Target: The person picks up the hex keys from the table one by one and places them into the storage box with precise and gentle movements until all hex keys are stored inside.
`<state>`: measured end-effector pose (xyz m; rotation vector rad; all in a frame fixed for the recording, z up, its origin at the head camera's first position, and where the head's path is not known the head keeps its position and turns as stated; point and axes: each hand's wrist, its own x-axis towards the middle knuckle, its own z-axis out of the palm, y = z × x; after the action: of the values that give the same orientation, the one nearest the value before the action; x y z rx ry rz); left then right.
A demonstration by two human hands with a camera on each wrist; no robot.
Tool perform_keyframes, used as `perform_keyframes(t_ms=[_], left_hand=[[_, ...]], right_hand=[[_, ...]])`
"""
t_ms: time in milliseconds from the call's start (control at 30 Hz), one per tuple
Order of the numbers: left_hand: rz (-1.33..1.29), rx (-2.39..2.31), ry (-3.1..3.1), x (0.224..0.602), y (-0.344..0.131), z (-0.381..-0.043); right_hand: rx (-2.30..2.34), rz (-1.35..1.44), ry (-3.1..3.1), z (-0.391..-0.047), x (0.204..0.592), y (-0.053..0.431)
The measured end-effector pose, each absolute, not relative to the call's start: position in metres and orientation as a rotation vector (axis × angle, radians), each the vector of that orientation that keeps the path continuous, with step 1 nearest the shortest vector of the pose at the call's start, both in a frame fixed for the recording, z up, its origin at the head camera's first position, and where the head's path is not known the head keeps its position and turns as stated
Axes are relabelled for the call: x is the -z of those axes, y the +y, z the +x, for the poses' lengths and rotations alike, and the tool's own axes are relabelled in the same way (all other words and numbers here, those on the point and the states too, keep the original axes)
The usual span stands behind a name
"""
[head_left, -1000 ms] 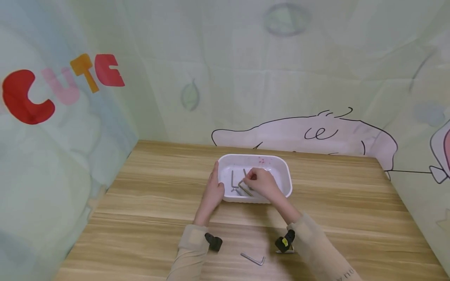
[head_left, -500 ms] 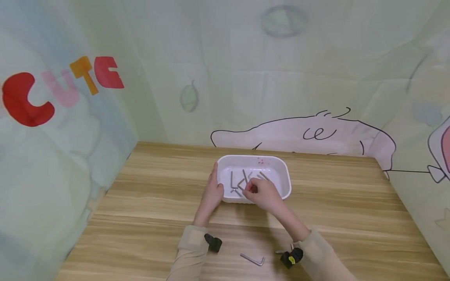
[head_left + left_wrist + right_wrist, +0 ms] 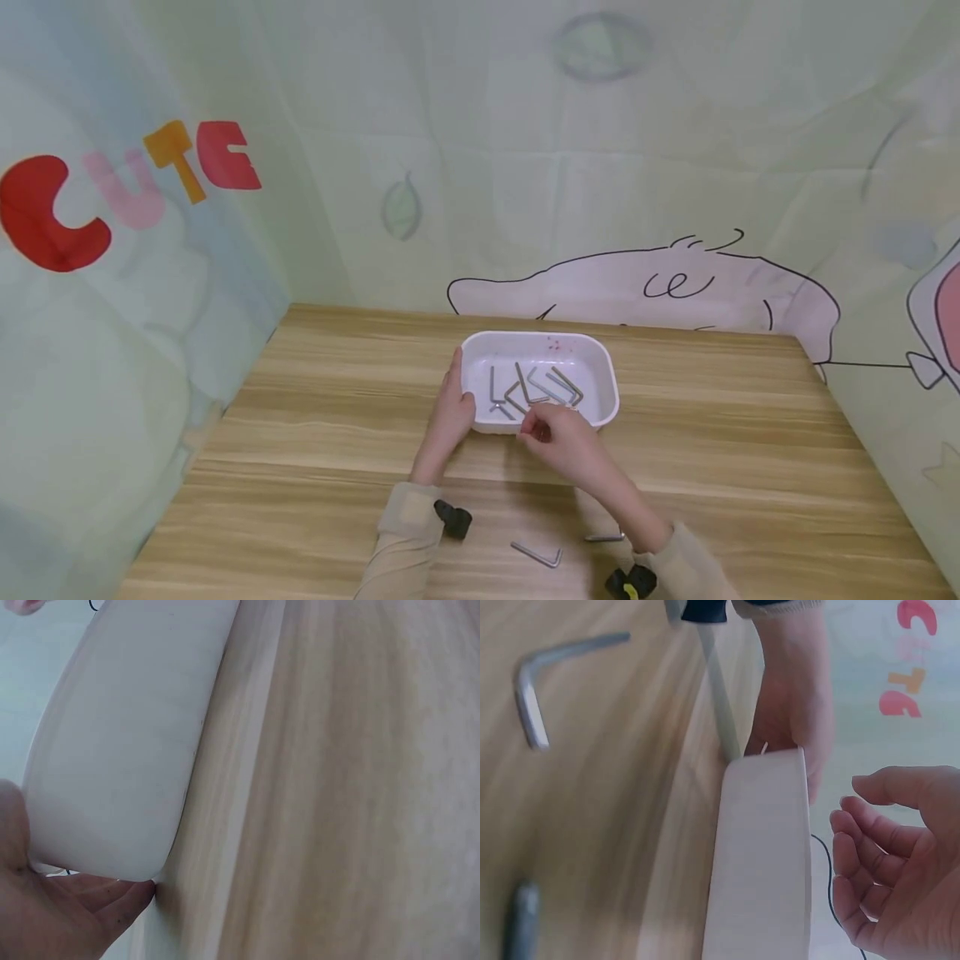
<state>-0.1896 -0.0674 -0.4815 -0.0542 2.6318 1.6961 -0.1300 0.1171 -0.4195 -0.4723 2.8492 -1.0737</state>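
A white plastic tray (image 3: 609,392) on the table holds several L-shaped hex keys (image 3: 527,392), some grey, some brass-coloured. At its left end, my left hand (image 3: 448,410) holds the tray, thumb at the near corner and fingers along the outer end wall. The left wrist view shows this hand (image 3: 71,915) against the tray's end. My right hand (image 3: 562,437) hovers over the near rim. In the right wrist view that hand (image 3: 907,862) has loosely bent fingers, thumb apart, with nothing between them.
Nearer me, a silver hex key (image 3: 536,555) lies on the wooden table (image 3: 337,400). To its right is another metal hex key (image 3: 603,537), partly behind the right forearm. A printed cloth backdrop (image 3: 525,208) stands behind and beside the table.
My right hand has drawn back from inside the tray to its near rim, uncovering more hex keys on the tray floor. My left hand has stayed at the tray's left end.
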Motion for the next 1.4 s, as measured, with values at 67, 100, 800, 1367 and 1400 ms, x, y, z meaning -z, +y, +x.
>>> perform_keyframes(t_ms=[67, 100, 800, 1367, 1400], left_hand=[[-0.059, -1.693, 2.633, 0.481, -0.067, -0.19], [-0.055, -1.694, 2.637, 0.48, -0.067, -0.189], [-0.057, -1.69, 2.628, 0.481, -0.067, -0.191], [-0.052, -1.674, 2.638, 0.48, -0.067, -0.191], [-0.053, -1.677, 2.635, 0.48, -0.067, -0.191]], right_hand=[[1.055, -0.5, 2.872, -0.124, 0.421, 0.117], [1.045, -0.512, 2.885, -0.121, 0.421, 0.117], [0.892, -0.725, 2.874, -0.077, 0.448, 0.12], [0.677, -0.853, 2.829, -0.051, 0.467, 0.125], [0.662, -0.846, 2.812, -0.051, 0.468, 0.125]])
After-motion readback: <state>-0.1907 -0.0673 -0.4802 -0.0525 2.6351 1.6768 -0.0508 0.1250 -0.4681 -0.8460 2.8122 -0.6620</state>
